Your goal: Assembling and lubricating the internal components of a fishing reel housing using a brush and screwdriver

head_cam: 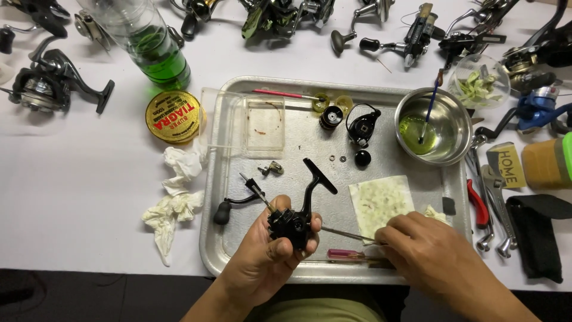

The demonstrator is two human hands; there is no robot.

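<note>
My left hand (267, 257) grips a black fishing reel body (291, 225) over the front of a metal tray (238, 250). The reel's black foot sticks up toward the tray's middle, and its crank handle with a dark knob (223, 212) points left. My right hand (424, 250) holds a thin metal tool (345, 235) whose tip reaches the reel body from the right. A screwdriver with a pink clear handle (344, 255) lies on the tray just below the tool.
On the tray lie a clear plastic lid (264, 125), small reel parts (361, 127), a stained paper towel (380, 201) and a steel bowl (434, 126) of green liquid with a brush. Crumpled tissues (174, 203), a yellow line spool (173, 115), a green bottle (156, 55), wrenches (496, 209) and several reels surround it.
</note>
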